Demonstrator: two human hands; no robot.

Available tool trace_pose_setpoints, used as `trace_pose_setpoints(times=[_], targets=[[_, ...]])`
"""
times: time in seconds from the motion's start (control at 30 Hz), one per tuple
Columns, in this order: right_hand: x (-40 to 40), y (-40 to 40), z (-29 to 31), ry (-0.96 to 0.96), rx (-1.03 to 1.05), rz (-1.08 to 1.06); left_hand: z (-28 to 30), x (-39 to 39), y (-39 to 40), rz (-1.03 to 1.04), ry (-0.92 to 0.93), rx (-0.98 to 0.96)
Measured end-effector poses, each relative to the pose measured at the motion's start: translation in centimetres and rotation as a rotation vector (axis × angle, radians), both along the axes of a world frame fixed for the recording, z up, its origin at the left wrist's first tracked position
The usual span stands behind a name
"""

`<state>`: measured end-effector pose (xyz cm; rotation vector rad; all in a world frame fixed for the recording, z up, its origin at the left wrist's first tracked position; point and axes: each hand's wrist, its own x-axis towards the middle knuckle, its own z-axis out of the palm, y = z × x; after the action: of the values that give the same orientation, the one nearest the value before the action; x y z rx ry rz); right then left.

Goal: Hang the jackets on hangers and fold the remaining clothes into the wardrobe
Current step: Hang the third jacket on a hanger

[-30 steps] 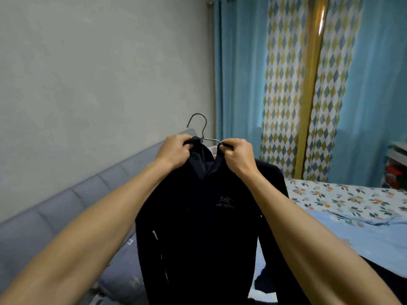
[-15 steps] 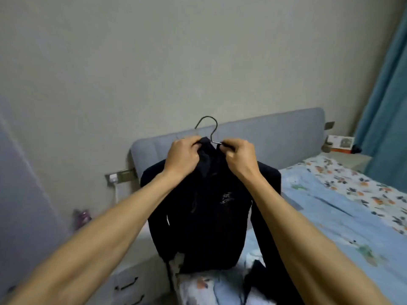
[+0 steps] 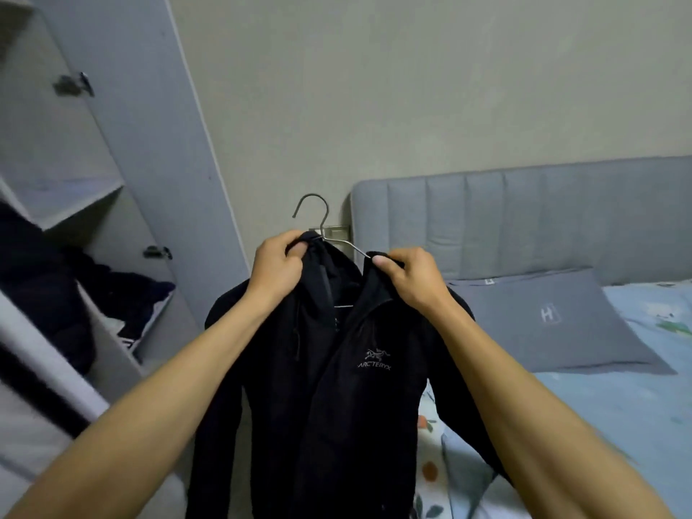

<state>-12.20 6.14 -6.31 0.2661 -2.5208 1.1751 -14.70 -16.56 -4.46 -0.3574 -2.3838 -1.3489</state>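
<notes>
View swung left since a second ago: curtains gone from sight, then headboard, now open wardrobe (image 3: 112, 226) at left with shelves and dark clothes already inside; jacket carried along in the same two-handed hold. Meaning, as a judgement: hanging on the hanger looks done, and the carry toward the wardrobe is under way, with hooking onto a rail the likely next move; no rail visible from here

Black jacket (image 3: 337, 387) held up in mid-air at centre, near the camera, between wardrobe on the left and bed (image 3: 618, 413) on the right, draped over a metal wire hanger (image 3: 318, 222) whose hook stands free above the collar. Front open at the neck, a stretch of hanger wire bare between the two hands

Left hand (image 3: 279, 267) closed, fingers and thumb curled round the left side of the collar just below the hook. Right hand (image 3: 408, 277) closed likewise, thumb pinching the right collar edge against the hanger's sloping arm. Both sleeves hanging loose. Grey pillow (image 3: 554, 324) lying against the padded headboard (image 3: 543, 219) far right
</notes>
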Motion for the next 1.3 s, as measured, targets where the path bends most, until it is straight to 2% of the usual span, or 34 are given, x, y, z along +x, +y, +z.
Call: trace_pose_setpoints(times=[0.07, 0.23, 0.37, 0.53, 0.77, 0.9, 1.03, 1.13, 1.2, 1.3], targets=[[-0.3, -1.9, -0.2, -0.005, -0.031, 0.061, -1.0, 0.5, -2.2, 0.047, -0.017, 0.017], [-1.9, -5.1, 2.9, 0.136, -0.151, 0.111, -2.8, 1.3, -6.3, 0.113, -0.018, -0.019], [-3.8, -7.9, 5.4, 0.205, -0.233, 0.151, -3.4, 1.5, -7.5, 0.044, 0.015, -0.106], [-4.2, -10.2, 3.9, 0.05, -0.042, 0.211, -2.9, 1.5, -8.0, 0.113, 0.054, 0.079], [-2.2, -10.6, -1.2, -0.167, -0.062, 0.21, -5.7, 1.0, -9.0, 0.138, -0.094, 0.102], [-1.5, -11.1, -2.8, -0.298, -0.117, 0.089, -8.0, 0.9, -9.0, 0.188, -0.115, 0.128], [-1.7, -11.8, -3.2, -0.479, 0.085, 0.026, -8.5, 1.0, -8.8, 0.201, -0.101, 0.091], [-2.2, -11.9, -3.6, -0.436, 0.259, 0.006, -8.7, 0.8, -9.1, 0.201, -0.1, 0.075], [-2.4, -12.1, -3.3, -0.362, 0.219, -0.023, -8.7, 0.8, -9.2, 0.179, -0.088, 0.042], [-2.7, -13.0, -1.0, -0.182, 0.038, -0.053, -8.6, 0.0, -9.4, 0.157, -0.081, -0.063]])
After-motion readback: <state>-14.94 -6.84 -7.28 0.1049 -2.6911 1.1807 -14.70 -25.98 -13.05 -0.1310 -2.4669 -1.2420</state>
